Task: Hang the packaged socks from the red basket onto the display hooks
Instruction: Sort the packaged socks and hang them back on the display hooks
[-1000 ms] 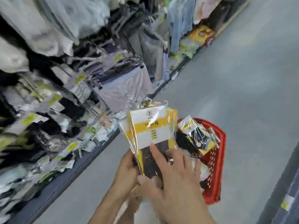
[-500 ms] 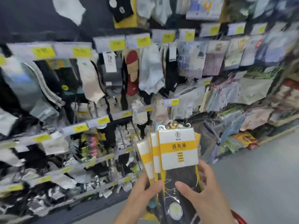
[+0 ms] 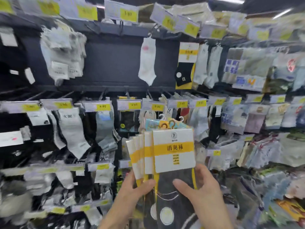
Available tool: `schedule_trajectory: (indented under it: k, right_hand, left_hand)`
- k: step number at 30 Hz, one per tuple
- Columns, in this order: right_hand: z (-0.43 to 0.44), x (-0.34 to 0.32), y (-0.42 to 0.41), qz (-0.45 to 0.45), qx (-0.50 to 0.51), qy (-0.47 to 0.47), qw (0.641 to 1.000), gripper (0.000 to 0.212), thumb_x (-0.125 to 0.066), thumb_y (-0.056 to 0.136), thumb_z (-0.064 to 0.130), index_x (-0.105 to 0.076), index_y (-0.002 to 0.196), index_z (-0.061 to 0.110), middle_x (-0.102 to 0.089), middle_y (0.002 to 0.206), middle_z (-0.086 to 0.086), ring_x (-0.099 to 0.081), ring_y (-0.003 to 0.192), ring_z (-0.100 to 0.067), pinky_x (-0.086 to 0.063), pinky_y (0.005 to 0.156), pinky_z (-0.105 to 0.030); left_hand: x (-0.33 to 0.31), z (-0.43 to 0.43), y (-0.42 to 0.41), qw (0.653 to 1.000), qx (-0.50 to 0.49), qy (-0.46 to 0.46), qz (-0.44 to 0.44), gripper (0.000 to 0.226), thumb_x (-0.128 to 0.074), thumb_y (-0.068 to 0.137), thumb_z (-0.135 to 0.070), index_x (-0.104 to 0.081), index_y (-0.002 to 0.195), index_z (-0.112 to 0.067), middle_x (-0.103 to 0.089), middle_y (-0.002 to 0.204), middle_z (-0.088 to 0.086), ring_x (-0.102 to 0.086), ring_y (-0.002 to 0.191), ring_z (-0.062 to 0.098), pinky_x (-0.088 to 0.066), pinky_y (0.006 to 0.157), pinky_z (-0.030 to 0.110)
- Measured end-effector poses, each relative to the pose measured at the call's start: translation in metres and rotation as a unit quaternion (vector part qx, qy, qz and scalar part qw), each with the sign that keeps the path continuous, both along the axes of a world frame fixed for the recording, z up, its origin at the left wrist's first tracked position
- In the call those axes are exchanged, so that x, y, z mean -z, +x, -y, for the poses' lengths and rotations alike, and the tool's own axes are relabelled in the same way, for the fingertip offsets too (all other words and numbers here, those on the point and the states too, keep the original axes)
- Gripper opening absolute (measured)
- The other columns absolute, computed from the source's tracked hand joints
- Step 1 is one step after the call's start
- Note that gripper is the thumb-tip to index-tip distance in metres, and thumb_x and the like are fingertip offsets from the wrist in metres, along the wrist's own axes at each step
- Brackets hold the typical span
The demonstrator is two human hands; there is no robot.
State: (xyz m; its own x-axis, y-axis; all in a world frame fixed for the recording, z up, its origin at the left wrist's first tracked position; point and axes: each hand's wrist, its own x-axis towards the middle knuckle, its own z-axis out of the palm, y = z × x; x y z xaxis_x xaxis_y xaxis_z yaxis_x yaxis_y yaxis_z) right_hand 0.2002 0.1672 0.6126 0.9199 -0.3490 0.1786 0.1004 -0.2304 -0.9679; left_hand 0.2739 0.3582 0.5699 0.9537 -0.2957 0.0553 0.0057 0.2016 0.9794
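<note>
— Yellow-banded white card headers top the fanned stack of clear-wrapped dark sock packs (image 3: 168,151) you're holding up in front of the display wall. Which step do you reckon you're at?

— You've got stock in hand and you're looking for its place. Your left hand (image 3: 132,194) pinches the stack's left edge, thumb across the front; your right hand (image 3: 203,194) grips the front pack, thumb on its dark lower half, fingers behind. Neither is spread flat.

— Where should they go?

— Look up and right: one matching pack with the same white-and-yellow header (image 3: 186,65) hangs on the top row, just beside a single white ankle sock (image 3: 147,61). That hook seems the likely home, though a hook on the middle row under the yellow price tags (image 3: 128,105) may also match; the blur stops me telling.

— What does the next move call for?

— Peel one pack off with your right hand, lift it, and thread its small plastic hanger loop (image 3: 171,124) over the hook's tip. The loops are bunched together, so separate one cleanly first.

— And compared with half a second ago?

— Your view has tilted higher and drawn closer to the shelving; the red basket, glimpsed at the bottom edge then, is out of view now. The stack sits nearer the wall, same two-handed hold.
</note>
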Motion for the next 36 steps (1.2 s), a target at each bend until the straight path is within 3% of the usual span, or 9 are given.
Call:
schedule_trajectory:
  k: [3, 7, 12, 15, 20, 22, 25, 29, 36]
  right_hand:
    - [-0.009, -0.022, 0.013, 0.046, -0.014, 0.046, 0.998, 0.038, -0.088, 0.070, 0.004, -0.063, 0.094, 0.020, -0.075, 0.086, 0.019, -0.068, 0.073, 0.010, -0.046, 0.059, -0.003]
    - [-0.017, -0.045, 0.024, 0.105, -0.028, 0.071, 0.992, 0.040, -0.091, 0.064, 0.033, -0.070, 0.098, 0.033, -0.073, 0.095, 0.027, -0.065, 0.087, 0.014, -0.046, 0.067, -0.001]
    - [-0.011, -0.064, 0.035, 0.131, -0.056, 0.057, 0.988, 0.042, -0.084, 0.069, 0.051, -0.068, 0.107, 0.043, -0.075, 0.108, 0.009, -0.071, 0.103, -0.013, -0.058, 0.087, -0.038]
    - [0.004, -0.073, 0.042, 0.151, -0.057, 0.056, 0.985, 0.041, -0.084, 0.067, 0.048, -0.068, 0.105, 0.043, -0.075, 0.108, 0.007, -0.071, 0.102, -0.015, -0.058, 0.087, -0.043]
    - [0.043, -0.087, 0.067, 0.181, -0.050, 0.061, 0.980, 0.035, -0.079, 0.063, 0.034, -0.068, 0.095, 0.042, -0.077, 0.101, 0.007, -0.073, 0.091, -0.009, -0.057, 0.071, -0.018]
    - [0.065, -0.092, 0.080, 0.181, -0.058, 0.073, 0.979, 0.042, -0.080, 0.059, 0.032, -0.069, 0.100, 0.035, -0.077, 0.101, 0.004, -0.073, 0.093, -0.011, -0.058, 0.071, -0.020]
    - [0.099, -0.098, 0.105, 0.169, -0.091, 0.098, 0.977, 0.056, -0.081, 0.057, 0.024, -0.067, 0.111, 0.022, -0.077, 0.105, -0.002, -0.073, 0.098, -0.020, -0.060, 0.078, -0.031]
    - [0.152, -0.112, 0.143, 0.176, -0.134, 0.151, 0.964, 0.052, -0.080, 0.063, 0.014, -0.070, 0.114, 0.017, -0.075, 0.112, -0.008, -0.073, 0.102, -0.025, -0.061, 0.076, -0.031]
    - [0.265, -0.157, 0.229, 0.193, -0.102, 0.172, 0.961, 0.053, -0.072, 0.070, 0.010, -0.064, 0.122, 0.008, -0.074, 0.112, -0.016, -0.075, 0.092, -0.029, -0.061, 0.068, -0.033]
  left_hand:
    - [-0.025, -0.014, 0.015, 0.999, 0.014, -0.037, 0.007, 0.082, -0.090, 0.035, -0.071, -0.070, 0.111, -0.050, -0.071, 0.126, -0.007, -0.065, 0.120, 0.020, -0.043, 0.109, 0.050]
    - [-0.062, -0.017, 0.027, 0.996, 0.019, -0.042, 0.077, 0.073, -0.086, 0.046, -0.071, -0.070, 0.113, -0.045, -0.071, 0.125, -0.006, -0.065, 0.119, 0.019, -0.046, 0.106, 0.048]
    - [-0.104, 0.000, 0.039, 0.981, 0.037, -0.019, 0.191, 0.042, -0.079, 0.062, -0.047, -0.074, 0.104, -0.041, -0.079, 0.105, -0.007, -0.075, 0.096, 0.010, -0.055, 0.072, 0.014]
    - [-0.117, 0.017, 0.054, 0.976, 0.047, -0.017, 0.212, 0.043, -0.081, 0.064, -0.045, -0.074, 0.106, -0.037, -0.078, 0.107, -0.003, -0.075, 0.098, 0.014, -0.055, 0.073, 0.016]
    - [-0.124, 0.054, 0.089, 0.980, 0.032, -0.034, 0.193, 0.059, -0.086, 0.055, -0.067, -0.073, 0.106, -0.039, -0.078, 0.107, 0.000, -0.075, 0.100, 0.021, -0.059, 0.077, 0.029]
    - [-0.127, 0.069, 0.104, 0.980, 0.025, -0.028, 0.197, 0.060, -0.086, 0.056, -0.069, -0.073, 0.106, -0.039, -0.078, 0.108, 0.001, -0.075, 0.100, 0.022, -0.059, 0.079, 0.031]
    - [-0.136, 0.093, 0.122, 0.977, 0.000, -0.024, 0.214, 0.060, -0.086, 0.052, -0.070, -0.074, 0.102, -0.041, -0.079, 0.103, -0.002, -0.076, 0.094, 0.016, -0.057, 0.072, 0.018]
    - [-0.147, 0.129, 0.146, 0.975, -0.018, -0.023, 0.220, 0.061, -0.086, 0.051, -0.069, -0.074, 0.104, -0.040, -0.079, 0.105, -0.004, -0.075, 0.094, 0.013, -0.056, 0.072, 0.014]
    - [-0.148, 0.150, 0.182, 0.979, -0.061, -0.012, 0.196, 0.070, -0.089, 0.045, -0.068, -0.074, 0.107, -0.039, -0.077, 0.113, -0.003, -0.073, 0.104, 0.016, -0.052, 0.087, 0.036]
